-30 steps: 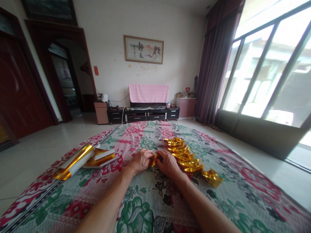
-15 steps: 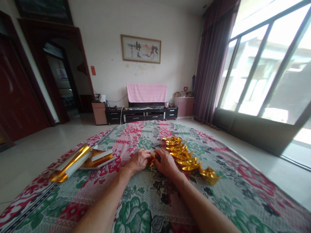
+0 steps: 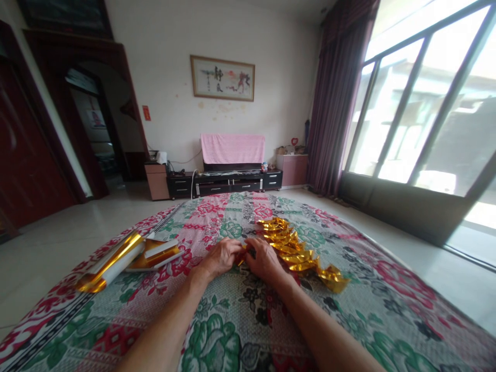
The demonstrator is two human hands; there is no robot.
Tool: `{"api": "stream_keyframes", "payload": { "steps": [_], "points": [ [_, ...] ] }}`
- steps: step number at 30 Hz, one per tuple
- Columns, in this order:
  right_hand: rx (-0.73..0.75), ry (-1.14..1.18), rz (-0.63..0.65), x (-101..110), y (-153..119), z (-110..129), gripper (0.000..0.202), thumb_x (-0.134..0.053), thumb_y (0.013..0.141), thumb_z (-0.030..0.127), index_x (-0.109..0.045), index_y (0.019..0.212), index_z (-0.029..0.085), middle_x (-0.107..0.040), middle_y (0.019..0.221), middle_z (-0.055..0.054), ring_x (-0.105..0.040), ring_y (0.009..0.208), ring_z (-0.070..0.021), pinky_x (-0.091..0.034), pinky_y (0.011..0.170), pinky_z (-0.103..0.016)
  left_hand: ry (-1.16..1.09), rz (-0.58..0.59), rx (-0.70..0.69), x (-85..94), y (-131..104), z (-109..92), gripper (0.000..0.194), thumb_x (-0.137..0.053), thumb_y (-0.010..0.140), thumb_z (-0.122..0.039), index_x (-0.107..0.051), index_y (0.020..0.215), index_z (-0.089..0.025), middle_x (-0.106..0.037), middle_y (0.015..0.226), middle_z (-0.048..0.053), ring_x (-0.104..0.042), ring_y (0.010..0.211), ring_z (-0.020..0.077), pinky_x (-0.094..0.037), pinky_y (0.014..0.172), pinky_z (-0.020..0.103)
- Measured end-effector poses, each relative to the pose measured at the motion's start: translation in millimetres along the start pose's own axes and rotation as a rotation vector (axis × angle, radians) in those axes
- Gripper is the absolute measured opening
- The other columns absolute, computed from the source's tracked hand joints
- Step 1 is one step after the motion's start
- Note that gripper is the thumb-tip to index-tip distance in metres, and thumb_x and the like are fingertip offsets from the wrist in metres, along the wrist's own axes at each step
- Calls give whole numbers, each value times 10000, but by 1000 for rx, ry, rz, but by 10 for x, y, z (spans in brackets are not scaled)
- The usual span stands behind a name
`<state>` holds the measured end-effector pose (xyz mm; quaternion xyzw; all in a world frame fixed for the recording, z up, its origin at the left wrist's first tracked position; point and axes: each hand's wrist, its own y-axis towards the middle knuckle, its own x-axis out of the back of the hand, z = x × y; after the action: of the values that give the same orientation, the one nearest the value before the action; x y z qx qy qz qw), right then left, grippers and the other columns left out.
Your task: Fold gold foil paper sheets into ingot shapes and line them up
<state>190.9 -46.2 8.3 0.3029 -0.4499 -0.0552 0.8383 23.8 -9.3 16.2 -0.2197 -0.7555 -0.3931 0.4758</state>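
Note:
Near the middle of the cloth, my left hand (image 3: 225,256) and my right hand (image 3: 262,258) meet around a small piece of gold foil paper (image 3: 242,255). Fingers of both hands are closed on it and hide most of its shape. Just right of my right hand, several folded gold foil pieces (image 3: 289,247) lie in an overlapping row that runs toward the front right. The last folded piece (image 3: 334,279) sits at the row's near end.
A rolled gold and white sheet (image 3: 116,263) lies on the left of the flowered tablecloth (image 3: 213,341), beside a stack of gold and white paper (image 3: 160,253). Beyond the table stands a low black cabinet (image 3: 228,185).
The whole view has shifted very slightly. Both hands stay closed on the gold foil paper, with only tiny finger movement.

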Motion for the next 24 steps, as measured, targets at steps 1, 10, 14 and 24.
{"api": "stream_keyframes", "payload": {
  "steps": [1,10,14,24],
  "points": [
    [3,4,-2,-1,0,-3,293,-531,698,111,-579,980,168,-609,841,-45,-538,795,-172,-399,743,-284,15,13,-2,-3,2,1,370,-405,772,-70,-678,960,-235,-649,930,27,-550,881,162,-392,822,288],
    [-65,-49,-62,18,-25,27,256,-522,717,120,-616,953,156,-597,912,-81,-540,861,-185,-411,781,-278,30,20,-16,-2,-2,2,357,-421,783,-92,-696,941,-256,-633,969,27,-537,915,167,-385,845,285],
    [-32,-120,-26,31,-32,56,158,-489,745,109,-636,729,162,-587,834,-66,-527,814,-161,-402,752,-244,71,25,-38,12,0,-19,351,-416,791,-93,-697,924,-258,-636,967,16,-544,897,155,-379,842,287],
    [21,-211,34,16,-53,62,200,-459,798,148,-647,732,170,-570,823,-55,-505,810,-152,-379,772,-246,74,26,-34,2,-9,-12,379,-409,793,-96,-679,984,-281,-629,972,10,-545,893,153,-385,843,285]
  ]
}}
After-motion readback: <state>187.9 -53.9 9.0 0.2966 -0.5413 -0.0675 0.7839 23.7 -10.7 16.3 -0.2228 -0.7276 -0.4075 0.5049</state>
